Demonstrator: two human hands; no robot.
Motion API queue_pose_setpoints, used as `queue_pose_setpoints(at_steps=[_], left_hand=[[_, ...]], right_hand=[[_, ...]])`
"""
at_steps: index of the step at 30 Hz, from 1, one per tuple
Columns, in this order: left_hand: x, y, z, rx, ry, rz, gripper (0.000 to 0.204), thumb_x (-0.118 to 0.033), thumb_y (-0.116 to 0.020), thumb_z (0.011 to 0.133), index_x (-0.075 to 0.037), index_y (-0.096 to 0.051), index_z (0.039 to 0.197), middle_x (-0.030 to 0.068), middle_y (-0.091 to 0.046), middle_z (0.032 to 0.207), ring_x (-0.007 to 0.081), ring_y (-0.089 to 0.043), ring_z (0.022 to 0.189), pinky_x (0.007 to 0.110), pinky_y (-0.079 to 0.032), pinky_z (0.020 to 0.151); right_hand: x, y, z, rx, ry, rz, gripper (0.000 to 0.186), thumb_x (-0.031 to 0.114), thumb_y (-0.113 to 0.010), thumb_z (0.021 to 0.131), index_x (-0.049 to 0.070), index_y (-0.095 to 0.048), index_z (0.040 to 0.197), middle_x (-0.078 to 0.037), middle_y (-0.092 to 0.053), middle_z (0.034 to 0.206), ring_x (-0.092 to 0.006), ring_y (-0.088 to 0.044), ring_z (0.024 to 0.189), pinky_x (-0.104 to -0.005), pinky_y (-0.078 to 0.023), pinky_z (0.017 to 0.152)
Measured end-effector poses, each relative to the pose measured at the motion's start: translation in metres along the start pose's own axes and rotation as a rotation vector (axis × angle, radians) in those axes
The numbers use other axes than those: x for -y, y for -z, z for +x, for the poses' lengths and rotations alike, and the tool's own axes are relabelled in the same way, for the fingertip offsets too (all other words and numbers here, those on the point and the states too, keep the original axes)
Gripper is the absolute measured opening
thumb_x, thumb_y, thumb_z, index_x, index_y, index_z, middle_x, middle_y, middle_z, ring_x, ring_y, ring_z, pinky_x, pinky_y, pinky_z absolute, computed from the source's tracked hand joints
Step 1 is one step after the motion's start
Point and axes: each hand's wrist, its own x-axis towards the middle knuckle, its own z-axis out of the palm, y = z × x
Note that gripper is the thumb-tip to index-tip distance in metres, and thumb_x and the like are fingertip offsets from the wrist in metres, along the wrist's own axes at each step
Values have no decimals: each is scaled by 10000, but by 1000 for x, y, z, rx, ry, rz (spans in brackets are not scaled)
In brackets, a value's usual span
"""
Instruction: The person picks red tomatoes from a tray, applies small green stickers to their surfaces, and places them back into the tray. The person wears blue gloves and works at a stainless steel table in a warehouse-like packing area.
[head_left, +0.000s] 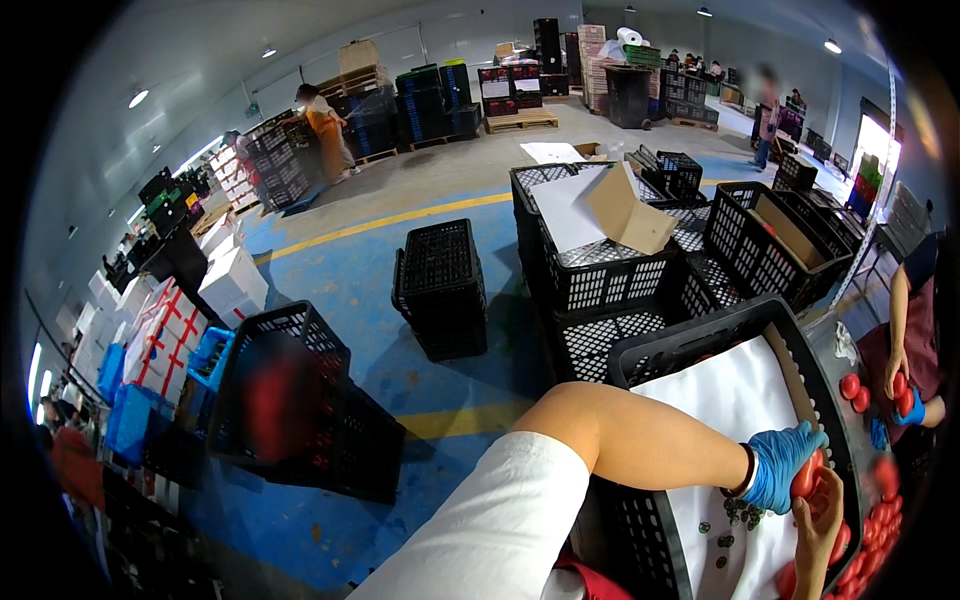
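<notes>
My left hand [782, 468], in a blue glove, reaches across a black crate [640, 350] lined with white paper [735, 385]. Its fingers are closed around a red, elongated tomato [806, 474]. My bare right hand [822, 515] comes up from the lower edge, its fingers curled against the same tomato from below. Several small dark round pieces [738, 514] lie scattered on the paper under my left wrist. More red tomatoes [872, 545] are heaped just beyond the crate's right side, and a few are partly hidden behind my right hand.
At the right, a co-worker's hands [900, 385], one gloved blue, hold tomatoes. Black crates [610, 280] stand beyond mine, one carrying cardboard [630, 208]. Stacked black crates [440, 290] and a larger crate [325, 345] stand on the blue floor. Other people are farther off.
</notes>
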Motion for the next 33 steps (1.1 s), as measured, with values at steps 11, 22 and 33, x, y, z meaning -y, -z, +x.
queue_pose_setpoints(at_steps=[11, 22, 33], left_hand=[[-3, 6, -2, 56, 37, 20, 981, -210, -778, 539, -11, -279, 1361, 249, -448, 1148, 394, -611, 927, 423, -518, 777], [-2, 7, 0, 77, 42, 28, 976, -206, -782, 527, 3, -295, 1346, 237, -459, 1144, 392, -616, 920, 420, -523, 774], [0, 5, 1, 61, 24, 43, 945, -192, -779, 524, 3, -312, 1322, 250, -447, 1142, 397, -615, 914, 422, -522, 774]], right_hand=[[-2, 0, 2, 12, -11, -32, 539, 175, -696, 818, 35, -453, 1278, -46, -550, 1106, -100, -546, 893, -205, -432, 687], [-8, 3, 4, 34, 9, -53, 528, 155, -675, 837, 37, -438, 1293, -67, -564, 1107, -127, -563, 947, -216, -448, 739], [-14, 1, 7, 14, 47, -82, 526, 145, -683, 817, 27, -445, 1270, -43, -553, 1023, -87, -524, 821, -189, -419, 645]])
